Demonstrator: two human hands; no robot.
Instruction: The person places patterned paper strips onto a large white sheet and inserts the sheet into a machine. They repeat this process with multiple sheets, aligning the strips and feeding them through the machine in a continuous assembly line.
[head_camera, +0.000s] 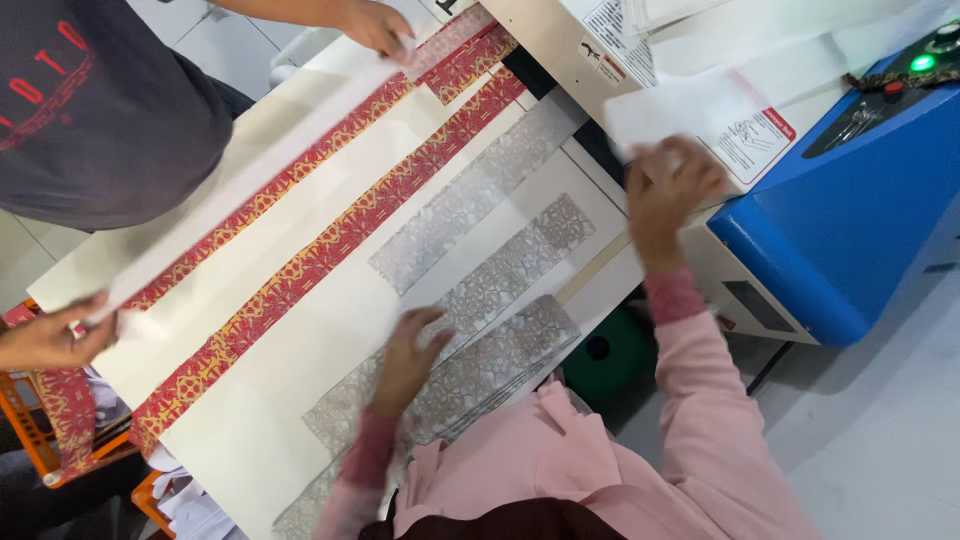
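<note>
Silver strips: a stack of grey patterned strips (500, 360) is seen at the lower middle of the frame, on the cream table (300, 330).
Long axis: the stack runs diagonally, from the lower left up toward the upper right, parallel to the other strips.
Left hand (405, 362): it is laid flat on the stack's lower-left part, fingers spread and pressed down; the stack extends beyond the fingertips toward the upper right.
Right hand (668, 190): it is raised at the upper right of the frame, fingers curled and pinching the lower edge of a white sheet (700, 115) over the white and blue machine (840, 230).
Single grey strips: two more (480, 190) (520, 262) are laid apart, above the stack.
Red strips (330, 240): these are laid further to the upper left.
Co-worker's hands: one (375, 25) at top, one (45, 340) at left, a long white strip (250, 175) being held between them.
</note>
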